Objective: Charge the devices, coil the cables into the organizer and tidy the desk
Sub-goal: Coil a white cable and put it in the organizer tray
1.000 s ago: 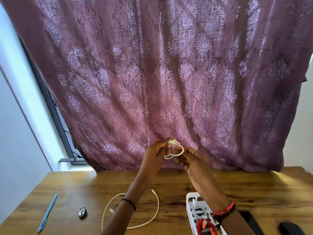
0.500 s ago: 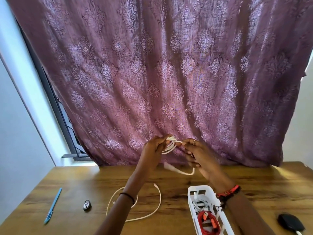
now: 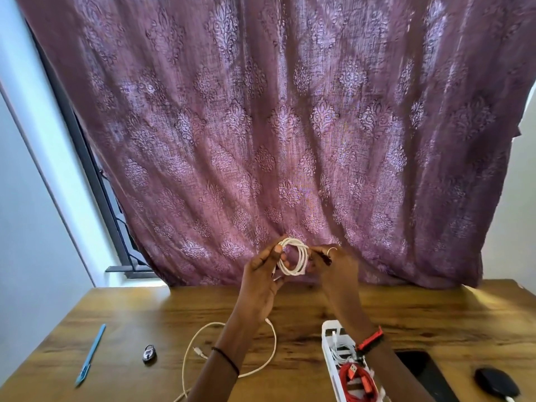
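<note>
1. Above the far side of the desk (image 3: pixel 435 314), in the head view, both hands were raised in front of a patterned purple curtain (image 3: pixel 290 126).
2. The left hand (image 3: pixel 261 280) pinched the left side of a white coil (image 3: pixel 304 256) between thumb and fingers.
3. The right hand (image 3: pixel 333 268), with a ring (image 3: pixel 331 250) on one finger, had its fingers curled onto the coil's right side, gripping it too.
4. The coil was wound in several neat round loops and was held upright in the air, clear of the desk.
5. A loose cable (image 3: pixel 274 343), also white, lay in an open curve on the desk under the left forearm, one plug end near the wrist.
6. A white organizer (image 3: pixel 329 326) stood on the desk beneath the right forearm.
7. Its nearer part held a red cable (image 3: pixel 356 381), and a white cable (image 3: pixel 342 348) sat in the part behind that.
8. A dark phone (image 3: pixel 426 369) lay flat just right of the organizer, with a black rounded object (image 3: pixel 496 385) farther right near the edge.
9. On the left of the desk lay a blue pen (image 3: pixel 91 353), and near it a small dark item (image 3: pixel 149 353) too small to identify.
10. A dark window frame (image 3: pixel 87 158) showed left of the curtain.
</note>
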